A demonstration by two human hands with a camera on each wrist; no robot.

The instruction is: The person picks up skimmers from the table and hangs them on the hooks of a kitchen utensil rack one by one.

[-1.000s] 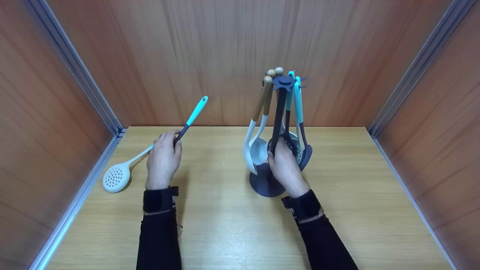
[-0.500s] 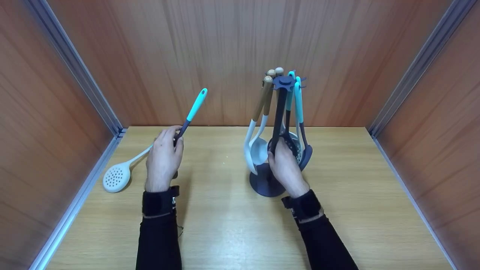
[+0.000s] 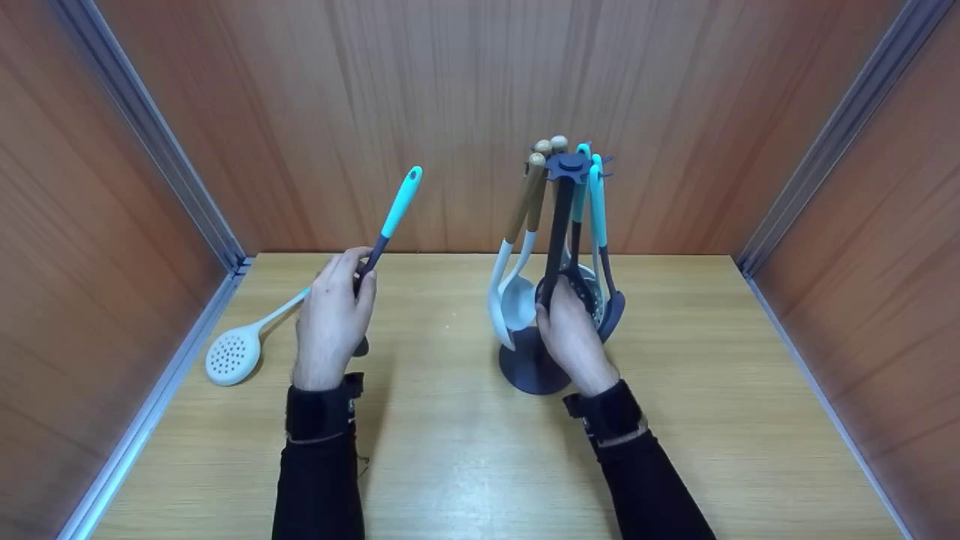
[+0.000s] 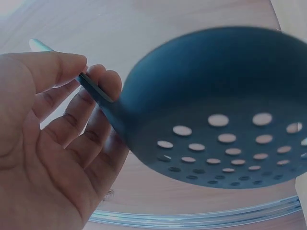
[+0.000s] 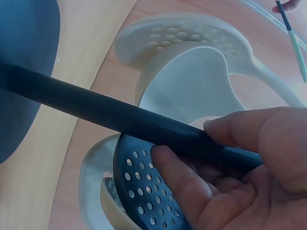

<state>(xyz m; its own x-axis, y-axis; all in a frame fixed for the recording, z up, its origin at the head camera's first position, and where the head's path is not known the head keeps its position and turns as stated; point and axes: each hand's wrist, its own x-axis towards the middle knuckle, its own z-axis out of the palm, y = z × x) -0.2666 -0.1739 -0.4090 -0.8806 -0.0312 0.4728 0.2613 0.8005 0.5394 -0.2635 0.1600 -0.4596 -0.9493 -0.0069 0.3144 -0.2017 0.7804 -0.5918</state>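
My left hand (image 3: pixel 330 322) pinches the dark neck of a skimmer (image 4: pixel 201 81) between thumb and fingers, its turquoise handle pointing up and away. In the left wrist view the skimmer's round, perforated bowl is raised close to the camera; in the head view the hand hides most of it. My right hand (image 3: pixel 576 334) grips the dark post (image 5: pixel 110 110) of a utensil stand (image 3: pixel 556 232) with a round base (image 3: pixel 529 367). Around that post hang several utensils, among them a white ladle (image 3: pixel 517 302) with a brown handle and a dark perforated skimmer (image 5: pixel 144 187) beside my right fingers.
A white skimmer (image 3: pixel 233 354) lies on the wooden table (image 3: pixel 450 420) at the left, its handle running behind my left hand. Wooden panels (image 3: pixel 465 112) with metal edge rails (image 3: pixel 157 135) enclose the back and both sides.
My left hand has lifted the dark skimmer higher and shifted slightly right, so its handle end rises and part of the bowl shows beside the wrist. The right hand has stayed on the post.
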